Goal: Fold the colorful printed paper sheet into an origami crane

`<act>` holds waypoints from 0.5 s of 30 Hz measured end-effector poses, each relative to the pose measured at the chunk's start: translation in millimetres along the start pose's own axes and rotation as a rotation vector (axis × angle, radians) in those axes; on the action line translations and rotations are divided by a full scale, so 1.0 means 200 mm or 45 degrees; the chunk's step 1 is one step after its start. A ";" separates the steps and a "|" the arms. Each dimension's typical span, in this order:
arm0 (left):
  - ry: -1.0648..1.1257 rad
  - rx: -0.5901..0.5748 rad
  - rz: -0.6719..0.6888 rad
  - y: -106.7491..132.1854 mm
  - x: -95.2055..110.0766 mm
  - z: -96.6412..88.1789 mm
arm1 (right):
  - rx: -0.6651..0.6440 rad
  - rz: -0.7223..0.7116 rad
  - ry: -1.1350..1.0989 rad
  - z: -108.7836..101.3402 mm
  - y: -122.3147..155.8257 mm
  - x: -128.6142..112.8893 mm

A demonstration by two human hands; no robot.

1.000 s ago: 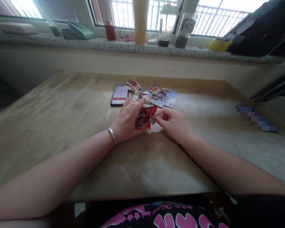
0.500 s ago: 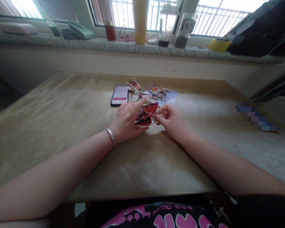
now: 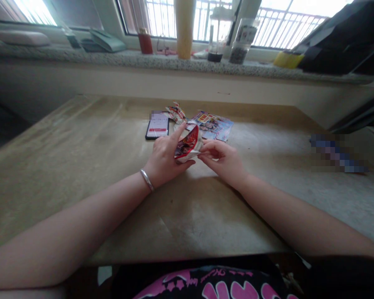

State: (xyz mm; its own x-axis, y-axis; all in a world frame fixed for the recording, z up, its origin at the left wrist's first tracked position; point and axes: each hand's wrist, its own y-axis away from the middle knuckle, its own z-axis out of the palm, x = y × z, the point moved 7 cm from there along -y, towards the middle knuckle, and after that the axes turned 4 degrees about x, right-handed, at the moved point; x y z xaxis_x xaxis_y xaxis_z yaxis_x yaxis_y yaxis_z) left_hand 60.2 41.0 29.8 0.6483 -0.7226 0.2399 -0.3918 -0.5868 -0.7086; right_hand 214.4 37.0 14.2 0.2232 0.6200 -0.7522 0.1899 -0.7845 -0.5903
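Observation:
My left hand (image 3: 168, 154) is wrapped round the left side of a folded piece of red printed paper (image 3: 188, 143), its index finger pointing away from me and its thumb along the near edge. The paper shows a dark and red picture on its upper face and white along its folded rim. My right hand (image 3: 222, 158) pinches the paper's right edge between thumb and fingers. Just beyond the hands lie a colourful printed sheet (image 3: 212, 124) and a crumpled or folded printed paper (image 3: 176, 113). A phone (image 3: 157, 126) with a lit screen rests left of these.
The wide table (image 3: 112, 137) meets a wall under a stone windowsill (image 3: 162, 61). On the sill stand a red jar (image 3: 145, 41), a tall yellow cylinder (image 3: 184, 31) and clear containers. A blurred bluish flat item (image 3: 336, 153) lies at the table's right.
The red printed paper has tilted and folded up more, with more of its white side showing. My right hand has shifted slightly left and down along its edge.

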 end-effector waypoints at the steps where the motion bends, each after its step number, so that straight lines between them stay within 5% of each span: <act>1: 0.003 -0.007 0.001 0.00 0.00 0.00 | 0.008 -0.021 0.043 -0.01 0.00 -0.01; 9: 0.132 -0.107 0.139 0.00 0.01 0.01 | -0.052 -0.188 0.187 -0.02 -0.01 -0.07; 15: 0.245 -0.100 0.086 -0.01 0.00 0.00 | 0.046 -0.092 0.118 -0.05 -0.01 -0.06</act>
State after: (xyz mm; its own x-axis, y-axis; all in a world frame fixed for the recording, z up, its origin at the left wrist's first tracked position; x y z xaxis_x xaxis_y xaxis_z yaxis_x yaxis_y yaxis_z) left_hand 61.8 42.0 30.4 0.4853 -0.8132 0.3213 -0.4843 -0.5560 -0.6755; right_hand 220.1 31.6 28.1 0.2977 0.6720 -0.6781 0.1742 -0.7366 -0.6535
